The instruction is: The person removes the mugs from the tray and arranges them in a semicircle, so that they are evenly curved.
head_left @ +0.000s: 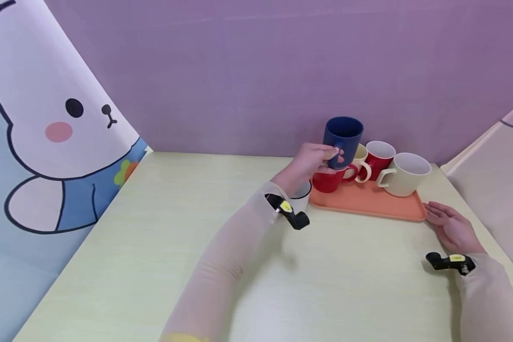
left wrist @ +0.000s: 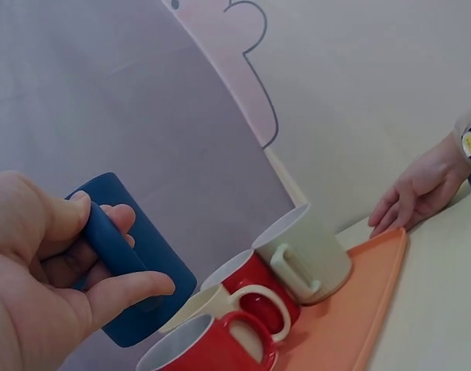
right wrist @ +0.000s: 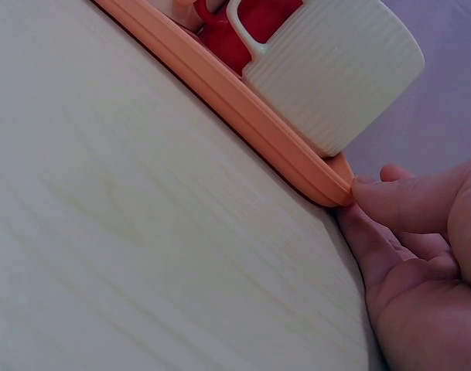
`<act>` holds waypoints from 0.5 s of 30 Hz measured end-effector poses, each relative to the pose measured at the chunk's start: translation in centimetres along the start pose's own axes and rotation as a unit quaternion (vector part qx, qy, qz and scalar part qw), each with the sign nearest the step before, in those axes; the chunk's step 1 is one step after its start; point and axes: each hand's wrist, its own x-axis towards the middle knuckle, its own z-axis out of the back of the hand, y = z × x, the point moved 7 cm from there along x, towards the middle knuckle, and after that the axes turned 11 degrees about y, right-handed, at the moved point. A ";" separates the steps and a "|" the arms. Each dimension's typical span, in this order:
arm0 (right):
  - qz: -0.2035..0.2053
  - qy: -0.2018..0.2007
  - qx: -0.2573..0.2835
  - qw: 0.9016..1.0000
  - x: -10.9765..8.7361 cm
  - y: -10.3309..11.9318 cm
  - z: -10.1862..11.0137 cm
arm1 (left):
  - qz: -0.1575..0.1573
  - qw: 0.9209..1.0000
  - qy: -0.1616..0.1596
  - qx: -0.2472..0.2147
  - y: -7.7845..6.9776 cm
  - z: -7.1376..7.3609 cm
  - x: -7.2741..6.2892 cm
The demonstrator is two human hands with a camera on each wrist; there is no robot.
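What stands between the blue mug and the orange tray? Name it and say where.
The front red mug, at the left end of the tray just below the blue mug in the head view, likely blocks a straight descent; the cream mug crowds close on its right.

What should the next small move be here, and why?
Perhaps ease the blue mug over the bare front of the tray: the left hand holds it raised by the handle, and in the head view its base overlaps the front red mug.

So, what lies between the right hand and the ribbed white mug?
The corner of the orange tray, as the right wrist view shows.
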 end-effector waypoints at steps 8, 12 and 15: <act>0.000 -0.009 -0.004 1.000 0.1 0.1 0.3 | 0.005 1.000 -0.003 0.025 -0.6 3.0 -0.6; -0.002 -0.005 -0.003 1.000 0.2 0.0 0.2 | 0.000 1.000 -0.013 0.028 -1.0 4.9 -1.1; -0.005 -0.008 -0.006 1.000 0.3 -0.1 0.2 | -0.010 1.000 -0.020 0.021 -1.3 6.2 -1.4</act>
